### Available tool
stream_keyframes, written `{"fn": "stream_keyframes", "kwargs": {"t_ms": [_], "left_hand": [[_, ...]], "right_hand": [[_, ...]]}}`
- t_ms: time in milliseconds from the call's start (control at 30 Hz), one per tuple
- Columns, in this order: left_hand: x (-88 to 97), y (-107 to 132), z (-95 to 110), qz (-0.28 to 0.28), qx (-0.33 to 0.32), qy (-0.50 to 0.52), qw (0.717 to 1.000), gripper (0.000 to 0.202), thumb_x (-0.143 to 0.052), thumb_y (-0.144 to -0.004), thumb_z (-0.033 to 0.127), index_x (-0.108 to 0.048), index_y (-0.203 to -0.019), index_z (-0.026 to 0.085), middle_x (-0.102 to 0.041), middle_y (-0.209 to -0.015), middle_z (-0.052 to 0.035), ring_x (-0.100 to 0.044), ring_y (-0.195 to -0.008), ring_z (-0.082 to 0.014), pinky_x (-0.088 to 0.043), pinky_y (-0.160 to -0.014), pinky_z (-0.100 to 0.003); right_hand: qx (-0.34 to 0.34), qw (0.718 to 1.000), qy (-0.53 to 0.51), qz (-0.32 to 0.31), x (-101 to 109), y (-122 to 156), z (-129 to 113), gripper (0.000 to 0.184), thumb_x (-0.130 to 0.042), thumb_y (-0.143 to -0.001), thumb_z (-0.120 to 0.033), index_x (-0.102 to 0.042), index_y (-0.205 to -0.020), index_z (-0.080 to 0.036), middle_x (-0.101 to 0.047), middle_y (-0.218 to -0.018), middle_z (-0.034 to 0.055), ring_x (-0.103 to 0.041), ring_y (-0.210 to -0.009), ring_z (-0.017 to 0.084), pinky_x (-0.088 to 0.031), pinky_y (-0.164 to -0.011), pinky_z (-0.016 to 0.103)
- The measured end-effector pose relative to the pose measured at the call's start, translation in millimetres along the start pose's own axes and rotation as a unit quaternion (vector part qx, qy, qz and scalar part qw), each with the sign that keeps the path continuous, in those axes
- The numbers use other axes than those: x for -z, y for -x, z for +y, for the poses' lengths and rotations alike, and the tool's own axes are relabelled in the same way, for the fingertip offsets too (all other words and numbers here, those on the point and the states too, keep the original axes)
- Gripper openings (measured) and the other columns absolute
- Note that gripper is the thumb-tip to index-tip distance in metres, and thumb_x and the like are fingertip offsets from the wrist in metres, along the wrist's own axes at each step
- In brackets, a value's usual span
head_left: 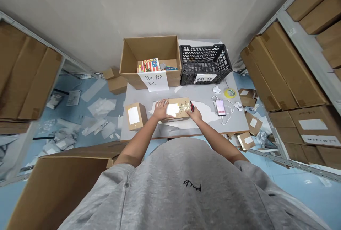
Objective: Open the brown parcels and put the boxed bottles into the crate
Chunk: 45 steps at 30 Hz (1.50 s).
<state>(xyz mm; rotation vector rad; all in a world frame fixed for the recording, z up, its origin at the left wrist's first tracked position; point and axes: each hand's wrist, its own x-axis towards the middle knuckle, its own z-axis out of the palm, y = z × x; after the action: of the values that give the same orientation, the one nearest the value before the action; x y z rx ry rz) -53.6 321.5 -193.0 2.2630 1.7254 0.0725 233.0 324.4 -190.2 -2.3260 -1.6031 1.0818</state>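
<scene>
Thus, at centre frame, a small kraft-cardboard parcel [176, 110] lies flat on a grey counter [198, 95], with a white label on its top and shiny tape across its right end. The left hand [161, 110] rests on the parcel's left part, its fingers [164, 103] spread and flat, pressing rather than gripping. The right hand [195, 114] sits at the taped end, its fingers curled around a small red-and-black tool [191, 106], possibly a box cutter. The parcel would probably handle as light and stiff, though its corners may dent; the long sides seem the surest hold, as the tape may be slick. Just left of it stands a second labelled parcel [135, 116]. At upper centre, an open cardboard carton [150, 50] holds books [149, 65], beside a black plastic crate [205, 63]. To the right lie a phone [220, 107] on a white cable and a yellow tape roll [229, 93]. Cartons fill the metal shelves [301, 59] at right, and paper scraps litter the blue floor [93, 111] at left.
</scene>
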Motion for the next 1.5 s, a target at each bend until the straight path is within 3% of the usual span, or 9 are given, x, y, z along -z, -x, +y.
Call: {"fn": "stream_keyframes", "kwargs": {"t_ms": [200,400,533,700,767,867,1033,1300,1500], "left_hand": [[9.9,-7.6,1.0,-0.055,0.155,-0.037,0.986,0.096,-0.052,-0.089,0.084,-0.043,-0.158,0.017,-0.047,-0.156,-0.0271,-0.046,-0.141,-0.0438,-0.038,-0.114,-0.054],[1.3,0.7,-2.0,-0.113,0.378,0.019,0.919,0.090,-0.032,-0.098,0.081,-0.043,-0.151,0.010,-0.064,-0.136,-0.0306,-0.067,-0.122,-0.0383,-0.054,-0.092,-0.043],[-4.1,-1.0,16.7,-0.155,0.397,0.082,0.901,0.091,-0.032,-0.099,0.078,-0.038,-0.155,0.007,-0.074,-0.119,-0.0276,-0.074,-0.111,-0.0363,-0.056,-0.089,-0.043],[-2.9,-8.0,44.5,-0.318,0.403,0.169,0.841,0.096,-0.023,-0.104,0.067,-0.004,-0.169,0.000,-0.075,-0.118,-0.0301,-0.079,-0.094,-0.0353,-0.059,-0.082,-0.045],[5.5,-17.9,41.3,-0.295,0.373,0.116,0.872,0.104,-0.041,-0.100,0.065,0.002,-0.170,0.001,-0.062,-0.143,-0.0338,-0.070,-0.123,-0.0396,-0.056,-0.094,-0.048],[21.5,-46.0,27.5,-0.141,0.227,0.034,0.963,0.110,-0.060,-0.093,0.063,-0.005,-0.172,0.010,-0.025,-0.173,-0.0265,-0.033,-0.158,-0.0396,-0.041,-0.118,-0.050],[26.0,-94.6,19.3,-0.092,0.026,0.026,0.995,0.082,-0.050,-0.100,0.064,-0.033,-0.166,0.019,-0.041,-0.167,-0.0179,-0.034,-0.156,-0.0335,-0.030,-0.125,-0.047],[8.1,-79.5,8.6,-0.067,0.236,-0.007,0.969,0.082,-0.037,-0.099,0.077,-0.050,-0.147,0.011,-0.057,-0.146,-0.0280,-0.051,-0.139,-0.0381,-0.046,-0.108,-0.046],[10.5,-47.8,5.1,-0.160,0.414,0.042,0.895,0.108,-0.036,-0.097,0.079,-0.009,-0.169,0.004,-0.073,-0.126,-0.0291,-0.071,-0.120,-0.0382,-0.056,-0.092,-0.045]], "right_hand": [[0.022,0.996,-0.082,0.022,-5.7,-26.8,-12.8,0.050,-0.081,-0.085,-0.046,-0.055,-0.122,-0.024,-0.074,-0.104,0.0040,-0.074,-0.091,0.025,-0.058,-0.076,0.033],[0.046,0.981,-0.178,0.057,-9.6,-35.2,-31.9,0.046,-0.079,-0.084,-0.040,-0.053,-0.119,-0.026,-0.070,-0.095,-0.0010,-0.071,-0.078,0.021,-0.061,-0.066,0.032],[-0.007,0.983,-0.179,0.031,-25.7,-13.5,-20.8,0.046,-0.080,-0.084,-0.043,-0.054,-0.117,-0.026,-0.072,-0.097,0.0000,-0.072,-0.078,0.020,-0.061,-0.063,0.030],[0.025,0.988,-0.151,0.009,-26.8,-7.8,-13.3,0.044,-0.083,-0.083,-0.042,-0.057,-0.115,-0.025,-0.074,-0.095,0.0000,-0.074,-0.086,0.020,-0.060,-0.069,0.028],[0.046,0.989,-0.144,-0.004,-18.8,-15.6,-16.9,0.048,-0.086,-0.079,-0.040,-0.059,-0.115,-0.026,-0.074,-0.091,-0.0017,-0.074,-0.086,0.021,-0.060,-0.071,0.028],[0.055,0.989,-0.139,-0.013,-8.0,-23.7,-21.1,0.052,-0.090,-0.074,-0.036,-0.060,-0.115,-0.026,-0.074,-0.091,-0.0018,-0.074,-0.086,0.021,-0.060,-0.070,0.028],[-0.021,0.988,-0.149,-0.017,-9.9,-3.4,-2.3,0.059,-0.092,-0.071,-0.043,-0.057,-0.115,-0.025,-0.075,-0.102,0.0035,-0.075,-0.082,0.021,-0.059,-0.060,0.027],[-0.100,0.966,-0.225,-0.075,-23.9,23.1,36.0,0.065,-0.092,-0.074,-0.045,-0.052,-0.119,-0.021,-0.074,-0.108,0.0091,-0.075,-0.068,0.017,-0.055,-0.047,0.022],[-0.057,0.977,-0.203,-0.013,-19.5,-5.1,7.8,0.044,-0.077,-0.089,-0.045,-0.056,-0.121,-0.023,-0.074,-0.115,0.0074,-0.077,-0.087,0.019,-0.059,-0.058,0.023]]}}
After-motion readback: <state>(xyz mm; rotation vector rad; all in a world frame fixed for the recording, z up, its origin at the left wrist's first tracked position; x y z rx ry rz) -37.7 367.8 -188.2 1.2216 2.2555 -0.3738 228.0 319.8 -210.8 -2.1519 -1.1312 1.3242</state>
